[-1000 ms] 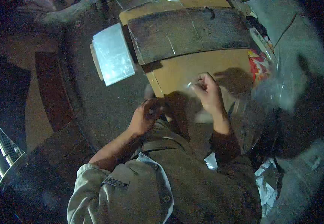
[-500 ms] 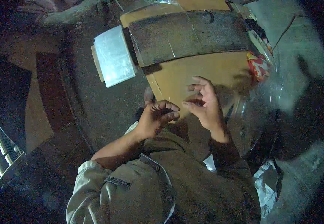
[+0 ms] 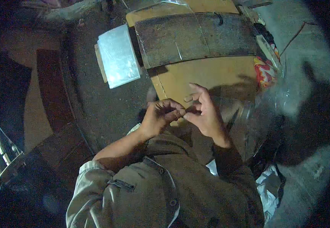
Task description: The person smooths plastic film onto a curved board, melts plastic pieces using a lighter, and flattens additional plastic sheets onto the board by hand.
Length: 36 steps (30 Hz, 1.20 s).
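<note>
In front of my chest, my left hand (image 3: 159,116) is closed, thumb pressed against the curled index finger. My right hand (image 3: 206,118) meets it at the fingertips, its thumb and a finger pinched together while the others stay raised and partly bent. Whatever may lie between the fingertips is too small to make out. Beyond the hands is a tan cardboard-like sheet (image 3: 206,72), crossed by a dark, worn flat board (image 3: 199,38). Left of these lies a stack of shiny, pale plastic sheets (image 3: 118,57) over a brown backing.
A red, yellow and white wrapper (image 3: 264,72) sits at the sheet's right edge, near clear plastic film (image 3: 282,93). Crumpled white material (image 3: 268,192) lies low on the right. A lit, slatted object (image 3: 0,142) stands at far left. The surroundings are dim.
My right hand has moved left and its thumb and finger have closed, so that the fingertips of both hands now meet. The view has shifted slightly.
</note>
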Each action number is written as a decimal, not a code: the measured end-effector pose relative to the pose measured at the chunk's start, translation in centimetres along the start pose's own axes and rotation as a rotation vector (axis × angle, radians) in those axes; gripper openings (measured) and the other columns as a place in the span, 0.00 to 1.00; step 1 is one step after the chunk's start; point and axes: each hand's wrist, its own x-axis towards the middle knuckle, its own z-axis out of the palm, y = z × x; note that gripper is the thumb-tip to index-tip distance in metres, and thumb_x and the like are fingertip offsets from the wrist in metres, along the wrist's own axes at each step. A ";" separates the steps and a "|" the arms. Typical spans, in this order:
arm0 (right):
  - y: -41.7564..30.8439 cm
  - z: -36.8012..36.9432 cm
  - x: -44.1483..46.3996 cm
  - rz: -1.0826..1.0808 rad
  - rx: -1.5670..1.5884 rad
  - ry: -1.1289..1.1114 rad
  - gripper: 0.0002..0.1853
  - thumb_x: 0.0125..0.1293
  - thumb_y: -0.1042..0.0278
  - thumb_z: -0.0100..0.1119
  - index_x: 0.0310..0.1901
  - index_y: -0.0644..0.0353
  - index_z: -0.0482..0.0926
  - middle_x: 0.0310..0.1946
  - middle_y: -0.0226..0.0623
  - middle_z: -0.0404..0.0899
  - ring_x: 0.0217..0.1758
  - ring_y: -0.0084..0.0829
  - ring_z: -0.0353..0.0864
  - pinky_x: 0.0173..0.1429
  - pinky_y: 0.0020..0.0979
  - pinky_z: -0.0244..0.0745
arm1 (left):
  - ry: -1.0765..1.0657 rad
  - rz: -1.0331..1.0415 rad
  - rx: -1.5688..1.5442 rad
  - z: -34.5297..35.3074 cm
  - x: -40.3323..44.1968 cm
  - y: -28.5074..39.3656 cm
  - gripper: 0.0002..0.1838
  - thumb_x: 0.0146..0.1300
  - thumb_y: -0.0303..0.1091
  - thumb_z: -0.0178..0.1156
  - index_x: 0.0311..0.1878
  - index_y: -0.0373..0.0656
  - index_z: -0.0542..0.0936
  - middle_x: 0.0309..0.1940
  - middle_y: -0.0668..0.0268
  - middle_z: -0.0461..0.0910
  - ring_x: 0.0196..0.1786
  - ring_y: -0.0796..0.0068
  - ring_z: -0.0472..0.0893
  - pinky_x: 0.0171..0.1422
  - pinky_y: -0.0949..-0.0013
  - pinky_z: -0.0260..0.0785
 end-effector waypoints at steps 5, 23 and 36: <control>1.7 0.1 0.2 -0.114 -0.081 0.111 0.37 0.55 0.77 0.65 0.65 0.56 0.58 0.44 0.38 0.73 0.40 0.25 0.77 0.43 0.25 0.74 | 0.074 0.080 -0.029 0.3 0.8 -0.4 0.08 0.63 0.30 0.62 0.40 0.36 0.79 0.34 0.67 0.80 0.35 0.82 0.76 0.41 0.76 0.69; 3.9 -2.6 6.9 0.002 -0.069 0.253 0.08 0.65 0.65 0.59 0.38 0.61 0.78 0.32 0.23 0.76 0.35 0.13 0.70 0.40 0.19 0.66 | 0.536 0.346 0.511 -0.7 6.3 -0.3 0.19 0.54 0.23 0.65 0.50 0.39 0.74 0.36 0.62 0.77 0.35 0.72 0.77 0.39 0.72 0.70; 4.5 -4.0 11.0 0.178 0.139 0.214 0.09 0.65 0.65 0.59 0.40 0.62 0.78 0.28 0.26 0.77 0.29 0.15 0.74 0.29 0.18 0.66 | 0.454 -0.046 1.546 0.0 7.5 1.5 0.48 0.52 0.54 0.62 0.73 0.51 0.53 0.74 0.61 0.48 0.77 0.60 0.43 0.70 0.35 0.26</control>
